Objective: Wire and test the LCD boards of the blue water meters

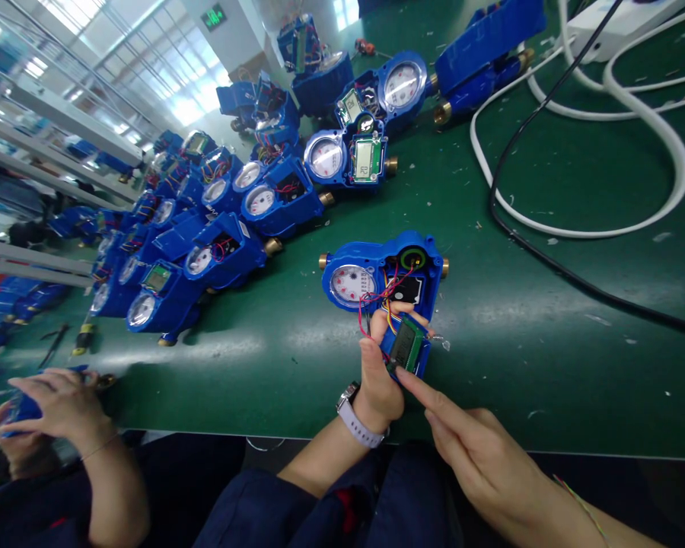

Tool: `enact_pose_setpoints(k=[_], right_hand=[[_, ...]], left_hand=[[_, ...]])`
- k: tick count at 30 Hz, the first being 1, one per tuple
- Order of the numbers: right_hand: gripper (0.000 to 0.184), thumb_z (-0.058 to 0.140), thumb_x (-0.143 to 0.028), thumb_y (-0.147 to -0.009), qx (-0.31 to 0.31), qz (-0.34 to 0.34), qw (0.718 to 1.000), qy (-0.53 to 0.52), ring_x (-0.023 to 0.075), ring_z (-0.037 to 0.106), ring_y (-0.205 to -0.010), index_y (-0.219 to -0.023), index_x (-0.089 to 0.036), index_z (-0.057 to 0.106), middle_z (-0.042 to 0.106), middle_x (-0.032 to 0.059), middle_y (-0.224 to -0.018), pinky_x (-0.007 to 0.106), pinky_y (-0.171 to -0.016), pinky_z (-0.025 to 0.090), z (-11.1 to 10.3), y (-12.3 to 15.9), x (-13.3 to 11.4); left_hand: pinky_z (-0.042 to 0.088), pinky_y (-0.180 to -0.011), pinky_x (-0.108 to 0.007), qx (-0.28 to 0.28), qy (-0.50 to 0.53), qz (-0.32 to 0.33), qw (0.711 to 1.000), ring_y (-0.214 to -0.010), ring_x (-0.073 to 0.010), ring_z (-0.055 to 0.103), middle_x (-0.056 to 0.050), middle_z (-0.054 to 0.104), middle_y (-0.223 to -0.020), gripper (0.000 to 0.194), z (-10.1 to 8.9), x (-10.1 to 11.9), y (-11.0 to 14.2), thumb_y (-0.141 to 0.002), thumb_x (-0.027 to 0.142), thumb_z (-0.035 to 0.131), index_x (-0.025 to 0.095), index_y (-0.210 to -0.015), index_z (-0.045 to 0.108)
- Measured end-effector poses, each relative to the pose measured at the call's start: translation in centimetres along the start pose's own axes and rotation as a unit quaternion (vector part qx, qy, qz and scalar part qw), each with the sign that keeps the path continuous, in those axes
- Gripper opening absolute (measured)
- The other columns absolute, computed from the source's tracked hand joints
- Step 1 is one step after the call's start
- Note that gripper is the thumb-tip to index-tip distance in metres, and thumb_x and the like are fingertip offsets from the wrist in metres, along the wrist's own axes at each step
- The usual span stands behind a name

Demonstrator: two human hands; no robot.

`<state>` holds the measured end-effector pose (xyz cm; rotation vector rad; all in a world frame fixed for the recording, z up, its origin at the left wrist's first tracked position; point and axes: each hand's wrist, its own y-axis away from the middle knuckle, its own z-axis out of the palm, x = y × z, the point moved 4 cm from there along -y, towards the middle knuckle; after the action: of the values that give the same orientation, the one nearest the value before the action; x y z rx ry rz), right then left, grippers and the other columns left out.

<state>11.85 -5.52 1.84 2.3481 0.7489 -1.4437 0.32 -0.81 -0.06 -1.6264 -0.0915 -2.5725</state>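
A blue water meter (377, 274) lies open on the green table with a white dial, brass ends and red and yellow wires running out of it. My left hand (380, 365), with a watch on the wrist, pinches a small green circuit board with an LCD (406, 344) wired to the meter. My right hand (479, 449) reaches in from the lower right, forefinger stretched out and touching the board's lower edge, other fingers curled, holding nothing.
Several more blue meters (228, 221) lie in rows at the left and back. White hose (651, 129) and a black cable (548, 259) loop at the right. Another person's hands (51, 411) hold a blue part at the lower left. The table edge (320, 438) runs near me.
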Motion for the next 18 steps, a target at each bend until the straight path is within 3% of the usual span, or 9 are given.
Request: enact_pose_setpoints(k=[4, 10, 13, 18], right_hand=[[0.046, 0.032, -0.021, -0.100, -0.002, 0.039, 0.998, -0.044, 0.0116, 0.043, -0.044, -0.144, -0.020, 0.044, 0.045, -0.0057, -0.051, 0.023, -0.044, 0.039, 0.7, -0.1, 0.3], [0.046, 0.026, -0.030, -0.104, -0.013, 0.102, 0.970, -0.218, 0.0093, 0.037, -0.038, -0.149, -0.025, 0.033, 0.037, -0.0085, -0.048, 0.018, -0.039, 0.035, 1.1, 0.0, 0.7], [0.042, 0.027, -0.030, -0.104, 0.006, 0.103, 0.977, -0.188, 0.0082, 0.040, -0.041, -0.145, -0.031, 0.036, 0.041, -0.0080, -0.052, 0.016, -0.041, 0.037, -0.7, 0.4, 0.7], [0.045, 0.039, -0.022, -0.097, -0.008, 0.047, 0.999, -0.023, 0.0107, 0.065, -0.065, -0.138, -0.042, 0.045, 0.067, -0.0033, -0.078, 0.019, -0.058, 0.051, -4.1, 0.5, -0.3]], left_hand=[[0.048, -0.081, -0.034, 0.000, -0.008, 0.005, 1.000, -0.083, -0.0218, 0.058, -0.008, 0.060, -0.093, 0.065, 0.0, -0.2, 0.1, -0.089, 0.073, 0.025, 0.019, -0.110, 0.055], [0.048, -0.084, -0.033, -0.016, 0.024, -0.003, 1.000, -0.088, -0.0217, 0.059, -0.007, 0.059, -0.095, 0.063, 0.7, -0.5, 0.3, -0.090, 0.072, 0.028, 0.019, -0.113, 0.054], [0.050, -0.083, -0.033, -0.026, 0.058, -0.016, 0.998, -0.085, -0.0211, 0.059, -0.007, 0.059, -0.093, 0.064, 1.0, 0.0, 0.0, -0.088, 0.074, 0.034, 0.018, -0.109, 0.056], [0.052, -0.080, -0.031, -0.036, 0.095, -0.040, 0.994, -0.081, -0.0203, 0.061, -0.007, 0.062, -0.091, 0.066, 0.9, 0.4, -0.4, -0.084, 0.075, 0.041, 0.016, -0.107, 0.060]])
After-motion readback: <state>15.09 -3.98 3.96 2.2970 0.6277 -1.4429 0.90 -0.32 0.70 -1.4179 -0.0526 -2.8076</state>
